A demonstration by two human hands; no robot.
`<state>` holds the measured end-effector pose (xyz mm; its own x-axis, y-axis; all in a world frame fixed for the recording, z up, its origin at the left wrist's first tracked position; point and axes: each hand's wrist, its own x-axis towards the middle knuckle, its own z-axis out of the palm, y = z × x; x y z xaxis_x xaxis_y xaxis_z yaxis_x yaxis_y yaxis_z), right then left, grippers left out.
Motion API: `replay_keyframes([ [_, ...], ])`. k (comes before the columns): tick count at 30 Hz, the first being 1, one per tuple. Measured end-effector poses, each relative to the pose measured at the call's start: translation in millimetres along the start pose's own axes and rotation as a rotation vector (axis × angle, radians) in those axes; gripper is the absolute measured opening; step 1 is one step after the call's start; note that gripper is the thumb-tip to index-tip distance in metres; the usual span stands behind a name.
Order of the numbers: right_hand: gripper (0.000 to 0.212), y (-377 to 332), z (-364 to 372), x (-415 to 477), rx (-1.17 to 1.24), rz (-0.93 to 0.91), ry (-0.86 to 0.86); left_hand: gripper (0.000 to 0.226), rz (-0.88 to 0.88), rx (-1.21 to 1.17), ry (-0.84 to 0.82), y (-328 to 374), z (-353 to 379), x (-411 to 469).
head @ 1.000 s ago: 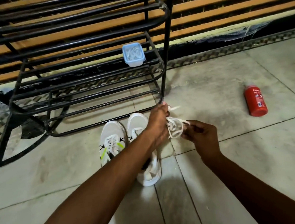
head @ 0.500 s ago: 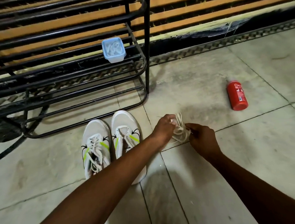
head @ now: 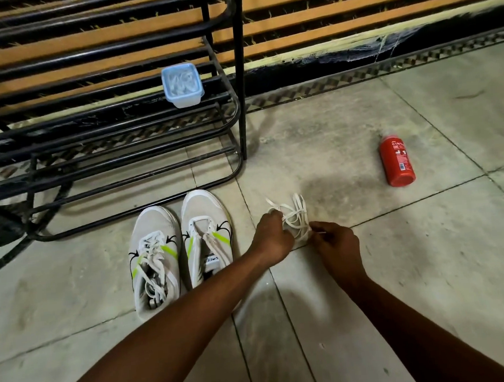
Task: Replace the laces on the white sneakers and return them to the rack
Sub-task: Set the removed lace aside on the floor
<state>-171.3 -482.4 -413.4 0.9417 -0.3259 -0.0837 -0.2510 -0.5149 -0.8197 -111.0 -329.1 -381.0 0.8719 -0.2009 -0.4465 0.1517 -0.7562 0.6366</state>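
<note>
Sneakers, 2 of them, white with lime stripes, stand side by side on the tiled floor (head: 433, 282) just in front of the black metal rack (head: 104, 136), toes toward it. My left forearm crosses the heel of the sneaker on my right (head: 206, 224), so its back half is hidden. The sneaker on my left (head: 154, 252) shows whole, with loose lace heaped in its opening. The rack is cut off at the top and left edges. A blue-lidded container (head: 182, 84) sits on 1 of its shelves; something pale lies inside, too blurred to name.

Just right of the sneakers I hold a bundle of white lace (head: 296, 217) low over the floor; I cannot tell if it touches the tile. My left hand (head: 274, 237) has its fingers curled onto the bundle's left side. My right hand (head: 336, 241) pinches its lower right end. The fingertips of both are mostly hidden behind the knuckles. Whether the bundle is 1 lace or 2, I cannot tell.

Count: 2 sneakers, 1 lace bundle, 1 rack, 1 container, and 1 red can (head: 396, 161) lying on its side well to the right.
</note>
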Motion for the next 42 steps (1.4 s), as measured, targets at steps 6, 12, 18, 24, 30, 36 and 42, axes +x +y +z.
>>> replay_keyframes([
  [6,0.031,0.6,-1.3,10.5,0.012,0.061,-0.044,0.062,0.111,0.053,0.303,0.6,-3.3,-1.6],
  [12,0.026,-4.8,-0.2,3.1,-0.019,0.040,-0.076,0.063,0.212,0.409,0.194,-13.1,-20.8,20.2],
  [18,0.023,0.1,5.9,11.1,-0.012,0.063,-0.016,0.022,0.100,0.022,0.171,-10.7,-0.5,21.7],
  [24,0.025,8.4,4.5,24.2,-0.155,-0.011,-0.018,0.038,0.124,-0.191,0.029,6.6,-0.6,8.9],
  [30,0.028,8.6,-2.9,10.0,-0.222,-0.198,0.122,0.031,0.210,-0.132,0.161,-7.3,-2.4,-4.6],
  [36,0.025,-16.7,16.4,-4.9,-0.040,-0.317,0.146,0.034,0.359,-0.151,0.320,-32.7,-29.8,-49.0],
  [42,0.014,-56.5,63.0,-26.4,0.216,-0.475,0.057,0.032,0.370,-0.086,0.554,-69.6,-73.5,-91.3],
])
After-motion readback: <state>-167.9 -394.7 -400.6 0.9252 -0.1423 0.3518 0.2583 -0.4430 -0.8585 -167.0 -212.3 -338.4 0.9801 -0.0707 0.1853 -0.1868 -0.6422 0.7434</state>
